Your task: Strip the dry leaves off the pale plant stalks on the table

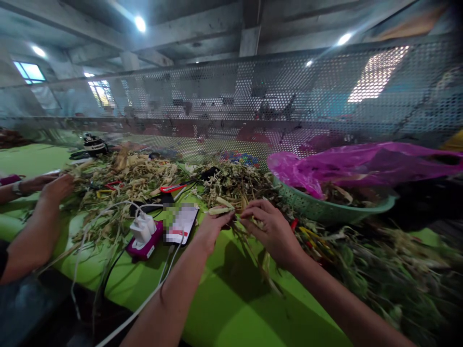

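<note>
Perforated metal screen (217,101) right across the back, and before it stretches a bright green tabletop (217,303)! Purple plastic bag (365,166) sprawls over a green basket (333,209) at the right; a heap of dried plants (235,185) sits mid-table. Now the hands, close together but apart: left hand (213,229) pinching dry stalks (249,248), which trail toward the near edge; right hand (269,231) curled just beside them, its grip too hidden to tell.
</note>
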